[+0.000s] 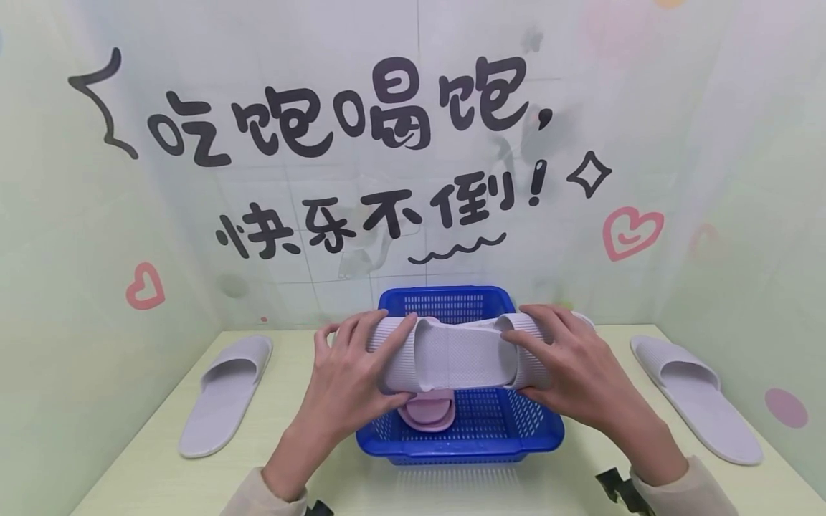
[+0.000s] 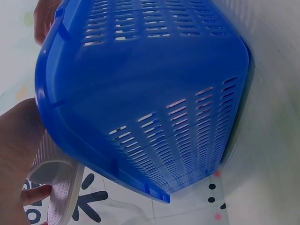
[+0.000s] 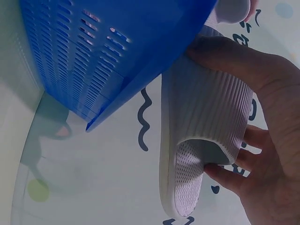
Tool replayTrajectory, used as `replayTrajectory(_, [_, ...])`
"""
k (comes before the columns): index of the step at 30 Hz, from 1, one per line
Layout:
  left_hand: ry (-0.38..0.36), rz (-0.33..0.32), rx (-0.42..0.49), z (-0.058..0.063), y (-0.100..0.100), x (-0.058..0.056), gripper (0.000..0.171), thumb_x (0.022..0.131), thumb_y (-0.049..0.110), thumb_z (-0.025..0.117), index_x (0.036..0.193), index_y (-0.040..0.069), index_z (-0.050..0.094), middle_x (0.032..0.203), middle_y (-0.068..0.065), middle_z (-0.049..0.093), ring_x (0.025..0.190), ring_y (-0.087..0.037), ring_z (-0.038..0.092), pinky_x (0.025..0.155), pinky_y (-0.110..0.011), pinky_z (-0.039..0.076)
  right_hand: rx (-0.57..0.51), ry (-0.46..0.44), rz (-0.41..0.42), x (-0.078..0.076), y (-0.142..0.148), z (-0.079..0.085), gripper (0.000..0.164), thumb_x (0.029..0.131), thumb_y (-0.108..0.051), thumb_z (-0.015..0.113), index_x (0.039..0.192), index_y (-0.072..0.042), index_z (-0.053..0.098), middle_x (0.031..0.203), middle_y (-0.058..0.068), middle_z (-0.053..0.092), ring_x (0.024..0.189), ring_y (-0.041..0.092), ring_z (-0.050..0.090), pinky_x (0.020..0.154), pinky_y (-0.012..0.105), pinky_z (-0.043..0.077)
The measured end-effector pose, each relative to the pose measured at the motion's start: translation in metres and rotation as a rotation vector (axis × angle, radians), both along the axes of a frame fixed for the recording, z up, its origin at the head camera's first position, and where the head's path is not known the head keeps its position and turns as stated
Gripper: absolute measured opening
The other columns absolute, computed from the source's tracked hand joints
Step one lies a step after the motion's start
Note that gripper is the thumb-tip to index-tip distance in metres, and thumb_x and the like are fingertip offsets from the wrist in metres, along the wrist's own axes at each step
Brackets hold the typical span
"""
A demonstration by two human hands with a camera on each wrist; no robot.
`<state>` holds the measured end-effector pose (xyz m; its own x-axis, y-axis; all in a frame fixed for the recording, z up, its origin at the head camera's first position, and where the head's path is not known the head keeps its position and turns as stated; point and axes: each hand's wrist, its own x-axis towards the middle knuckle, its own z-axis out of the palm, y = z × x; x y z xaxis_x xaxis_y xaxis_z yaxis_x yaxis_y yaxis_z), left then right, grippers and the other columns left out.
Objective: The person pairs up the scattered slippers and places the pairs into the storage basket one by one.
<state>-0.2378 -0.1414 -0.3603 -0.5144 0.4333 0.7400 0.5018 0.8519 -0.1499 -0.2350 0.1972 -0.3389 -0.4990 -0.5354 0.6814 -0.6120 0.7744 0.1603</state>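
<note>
Over the blue basket (image 1: 458, 449), both hands hold pale grey slippers sideways. My left hand (image 1: 348, 369) grips one slipper round its ribbed strap (image 1: 399, 355), thumb below and fingers above. The other slipper's ribbed strap (image 1: 532, 362) is in the grip of my right hand (image 1: 577, 362). Between the hands the two soles (image 1: 461, 356) overlap, heels inward. A close look at the right-hand slipper (image 3: 211, 98) comes from the right wrist view, with the thumb across its strap. In the left wrist view the basket's wall hides much of the left hand. Pink slippers (image 1: 429, 413) lie inside the basket.
A single pale grey slipper (image 1: 222, 401) lies on the table at the left, and another (image 1: 703, 405) at the right. Behind the pale yellow table (image 1: 310, 494) rises a back wall with large dark lettering (image 1: 381, 222). Side walls stand close on both sides.
</note>
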Motion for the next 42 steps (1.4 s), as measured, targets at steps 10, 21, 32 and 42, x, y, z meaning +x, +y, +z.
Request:
replayTrajectory(10, [0.023,-0.001,0.006,-0.001,0.003,0.001,0.120,0.049,0.065,0.095,0.154,0.038,0.046,0.139,-0.012,0.056,0.123,-0.035,0.055,0.096,-0.063,0.041,-0.003,-0.010,-0.003,0.002,-0.004,0.001,0.086,0.046,-0.041,0.104,0.124,-0.025,0.070,0.138,0.014,0.060,0.118,0.037,0.060,0.086,0.055,0.059])
replayTrajectory(21, [0.022,0.002,0.007,-0.001,0.007,0.003,0.119,0.050,0.065,0.094,0.154,0.037,0.046,0.139,-0.012,0.056,0.123,-0.035,0.056,0.094,-0.062,0.042,0.010,-0.014,-0.011,0.003,-0.006,-0.001,0.088,0.048,-0.045,0.103,0.127,-0.027,0.069,0.138,0.014,0.059,0.119,0.037,0.060,0.086,0.055,0.060])
replayTrajectory(32, [0.036,-0.003,0.013,-0.002,0.011,0.003,0.119,0.049,0.065,0.095,0.154,0.038,0.047,0.139,-0.012,0.057,0.123,-0.035,0.056,0.094,-0.062,0.043,0.009,-0.012,-0.003,0.002,-0.007,-0.002,0.088,0.048,-0.043,0.103,0.127,-0.027,0.069,0.138,0.014,0.059,0.119,0.036,0.059,0.085,0.053,0.060])
replayTrajectory(42, [0.021,0.005,0.016,-0.004,0.013,0.005,0.119,0.050,0.065,0.094,0.154,0.038,0.045,0.140,-0.012,0.056,0.123,-0.035,0.056,0.094,-0.062,0.042,0.003,-0.014,0.018,0.002,-0.008,-0.005,0.089,0.047,-0.044,0.103,0.128,-0.027,0.069,0.138,0.013,0.059,0.121,0.034,0.058,0.086,0.053,0.059])
